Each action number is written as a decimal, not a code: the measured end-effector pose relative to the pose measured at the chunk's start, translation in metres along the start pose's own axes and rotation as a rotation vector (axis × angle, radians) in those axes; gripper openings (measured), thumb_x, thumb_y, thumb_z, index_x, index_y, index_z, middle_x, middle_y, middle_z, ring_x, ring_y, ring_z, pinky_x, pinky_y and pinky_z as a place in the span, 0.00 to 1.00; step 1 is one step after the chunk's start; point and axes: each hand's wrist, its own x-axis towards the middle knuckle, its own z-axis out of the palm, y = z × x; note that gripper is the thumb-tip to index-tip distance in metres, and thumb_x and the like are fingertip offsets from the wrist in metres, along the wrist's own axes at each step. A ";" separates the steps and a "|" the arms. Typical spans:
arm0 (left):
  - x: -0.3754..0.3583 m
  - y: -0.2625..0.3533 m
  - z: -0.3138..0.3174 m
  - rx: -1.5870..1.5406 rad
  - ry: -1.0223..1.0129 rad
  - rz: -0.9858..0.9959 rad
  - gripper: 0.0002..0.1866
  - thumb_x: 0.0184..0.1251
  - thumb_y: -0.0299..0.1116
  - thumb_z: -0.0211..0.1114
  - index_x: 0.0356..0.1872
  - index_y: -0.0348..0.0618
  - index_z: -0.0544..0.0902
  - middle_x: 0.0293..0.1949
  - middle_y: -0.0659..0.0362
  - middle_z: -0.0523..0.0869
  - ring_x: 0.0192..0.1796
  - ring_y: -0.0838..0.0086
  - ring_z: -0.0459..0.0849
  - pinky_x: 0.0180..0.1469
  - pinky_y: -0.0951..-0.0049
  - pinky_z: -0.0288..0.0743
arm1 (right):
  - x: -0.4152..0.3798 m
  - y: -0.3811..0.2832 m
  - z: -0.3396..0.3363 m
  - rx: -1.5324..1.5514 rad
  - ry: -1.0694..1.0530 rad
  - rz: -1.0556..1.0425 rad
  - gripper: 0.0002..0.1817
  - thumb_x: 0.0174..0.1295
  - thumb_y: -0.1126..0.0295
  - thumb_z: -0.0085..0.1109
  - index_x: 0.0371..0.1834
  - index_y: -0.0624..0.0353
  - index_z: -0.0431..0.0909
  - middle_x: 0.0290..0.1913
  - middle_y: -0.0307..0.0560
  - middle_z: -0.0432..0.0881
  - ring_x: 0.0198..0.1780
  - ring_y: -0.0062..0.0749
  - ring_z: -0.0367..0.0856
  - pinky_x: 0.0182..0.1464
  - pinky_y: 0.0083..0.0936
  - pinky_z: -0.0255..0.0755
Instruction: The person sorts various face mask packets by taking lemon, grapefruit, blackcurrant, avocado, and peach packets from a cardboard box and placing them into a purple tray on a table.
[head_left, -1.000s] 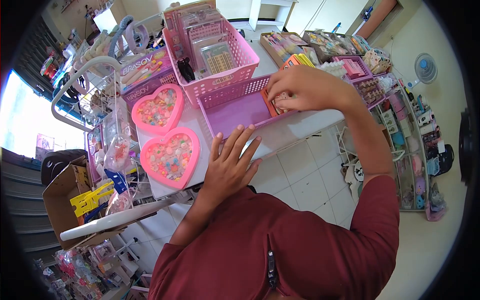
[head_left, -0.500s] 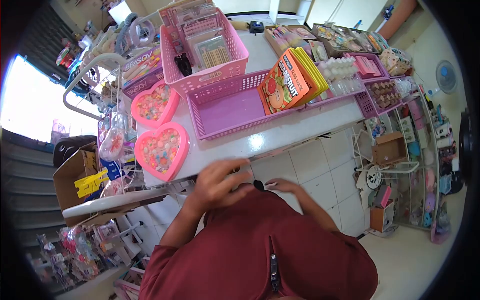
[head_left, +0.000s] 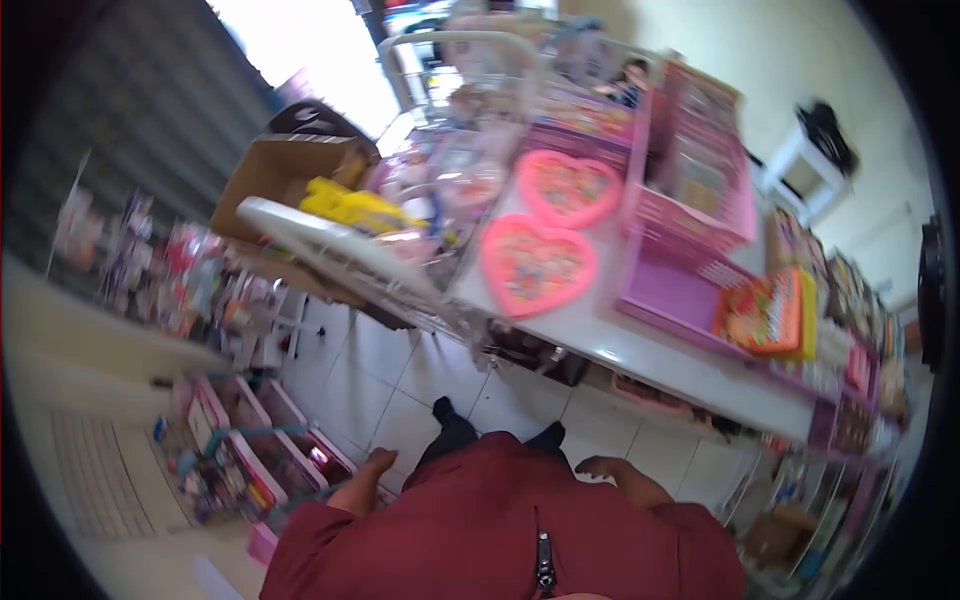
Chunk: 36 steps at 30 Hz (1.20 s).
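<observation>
My left hand [head_left: 378,463] hangs low beside my body, blurred, so the pose of its fingers is unclear. On the other side my right hand [head_left: 606,468] is also low, its fingers loosely apart and nothing visible in them. Neither hand touches the white table [head_left: 650,352]. Two pink heart-shaped boxes of small colourful pieces, one [head_left: 539,266] in front of the other [head_left: 568,188], lie on the table. To their right are a purple basket [head_left: 668,290] and a tall pink basket [head_left: 690,215]. Orange packets [head_left: 765,312] lean at the purple basket's right end.
A white-framed rack [head_left: 340,235] holds a yellow item [head_left: 360,207], beside a cardboard box [head_left: 262,180]. At lower left stands a pink-edged shelf unit [head_left: 260,445]. Tiled floor [head_left: 400,385] lies before me, and a white stool [head_left: 805,175] stands behind the table.
The view has turned left, so the table sits farther right and the pink-edged shelf unit shows. My left hand has dropped from near the table edge to my side. My right hand stays low.
</observation>
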 end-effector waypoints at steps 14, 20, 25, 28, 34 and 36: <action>-0.039 -0.165 0.042 -0.910 -0.191 0.036 0.44 0.71 0.69 0.55 0.73 0.41 0.72 0.63 0.45 0.83 0.62 0.56 0.85 0.63 0.49 0.77 | 0.122 -0.322 -0.043 -0.808 0.537 -0.197 0.24 0.63 0.54 0.55 0.45 0.66 0.87 0.48 0.67 0.87 0.52 0.62 0.86 0.55 0.49 0.80; -0.009 -0.181 -0.028 -1.211 -0.658 -0.201 0.49 0.70 0.76 0.50 0.79 0.47 0.66 0.72 0.50 0.76 0.68 0.56 0.79 0.69 0.47 0.72 | 0.038 -0.646 0.015 -0.592 0.322 -0.969 0.25 0.73 0.46 0.58 0.54 0.58 0.83 0.51 0.57 0.87 0.55 0.46 0.86 0.59 0.38 0.77; 0.001 -0.103 -0.187 -0.555 -0.465 0.352 0.41 0.75 0.69 0.52 0.74 0.45 0.72 0.66 0.53 0.82 0.66 0.65 0.80 0.66 0.65 0.73 | -0.129 -0.838 0.029 -0.612 0.598 -1.549 0.14 0.71 0.64 0.62 0.55 0.57 0.83 0.49 0.53 0.85 0.54 0.45 0.83 0.60 0.40 0.75; 0.019 -0.067 -0.274 -0.747 -0.037 0.539 0.39 0.75 0.60 0.61 0.71 0.35 0.73 0.63 0.48 0.83 0.63 0.63 0.82 0.66 0.64 0.74 | -0.168 -0.892 0.017 -1.012 1.526 -1.660 0.20 0.68 0.68 0.61 0.62 0.58 0.77 0.53 0.52 0.84 0.51 0.52 0.83 0.55 0.41 0.77; 0.022 0.008 -0.480 -0.517 0.515 0.758 0.31 0.73 0.41 0.69 0.70 0.35 0.71 0.65 0.43 0.79 0.64 0.54 0.82 0.66 0.61 0.74 | -0.116 -0.908 -0.017 -0.844 1.278 -1.322 0.31 0.66 0.64 0.64 0.70 0.64 0.68 0.58 0.57 0.82 0.53 0.53 0.84 0.55 0.40 0.77; 0.028 0.028 -0.530 -0.319 0.820 0.983 0.31 0.68 0.37 0.71 0.69 0.38 0.73 0.66 0.44 0.77 0.67 0.50 0.78 0.68 0.57 0.72 | -0.121 -0.908 -0.011 -0.861 1.260 -1.243 0.33 0.66 0.62 0.65 0.71 0.63 0.68 0.58 0.58 0.82 0.53 0.52 0.84 0.54 0.40 0.77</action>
